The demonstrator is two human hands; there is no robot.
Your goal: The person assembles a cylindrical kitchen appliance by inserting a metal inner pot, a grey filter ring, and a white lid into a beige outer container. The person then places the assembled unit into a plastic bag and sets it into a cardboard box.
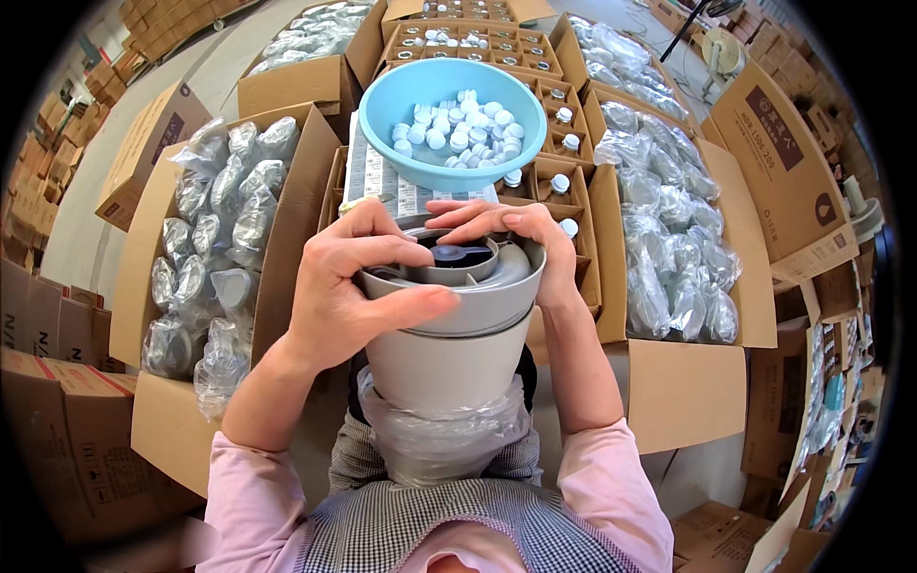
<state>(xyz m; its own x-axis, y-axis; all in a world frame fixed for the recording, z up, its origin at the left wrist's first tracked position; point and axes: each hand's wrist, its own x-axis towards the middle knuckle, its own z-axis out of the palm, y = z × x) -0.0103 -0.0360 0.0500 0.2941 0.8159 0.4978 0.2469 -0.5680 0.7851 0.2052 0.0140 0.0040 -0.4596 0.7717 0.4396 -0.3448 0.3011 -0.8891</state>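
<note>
A light grey cylindrical canister [449,368] stands upright between my knees, with a clear plastic bag [444,435] bunched round its lower part. Its darker grey top holds a round recess with a black piece [462,256] inside. My left hand [358,277] grips the left side of the top, thumb outside the rim and bent fingers reaching to the recess. Opposite it, my right hand [535,239] is wrapped round the right rim, its fingers lying over the far part of the top. Some fingertips and the canister's base are hidden.
Ahead, a light blue basin [373,134] of white caps [463,129] rests on printed sheets [368,177] over a divided carton of bottles [564,186]. Open cartons of plastic-wrapped pieces flank me on the left [138,306] and right [750,277]. A fan [723,53] stands at the far right.
</note>
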